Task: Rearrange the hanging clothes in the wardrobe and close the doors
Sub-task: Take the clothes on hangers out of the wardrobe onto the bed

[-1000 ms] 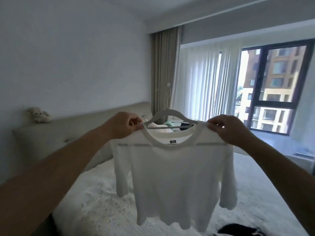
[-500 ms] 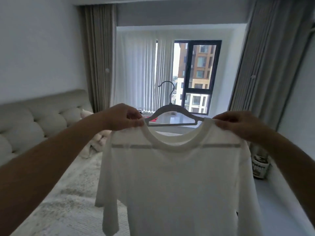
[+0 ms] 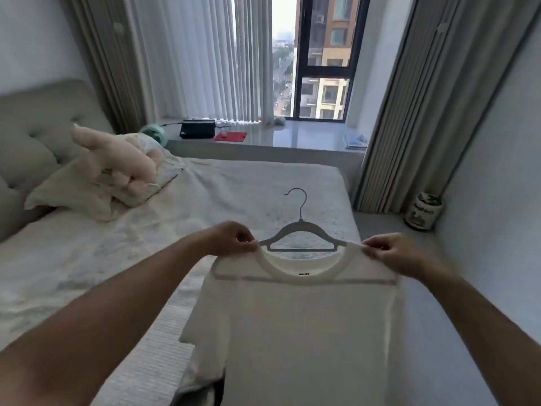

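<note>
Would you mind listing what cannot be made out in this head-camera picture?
- Wardrobe: out of frame altogether, so its doors and rail cannot be judged.
- White T-shirt: its hem is cut off by the bottom edge.
- Hanger: its shoulder ends are hidden under the shirt and both hands, left hand and right hand.
- Neck label: blurred, unreadable.
- Jar by the curtain: print too small to read.

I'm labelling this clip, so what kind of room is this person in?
Most likely a bedroom in a flat. There is a made bed with a padded headboard, a plush toy on the pillow, and a curtained window looking out on apartment blocks.
</note>
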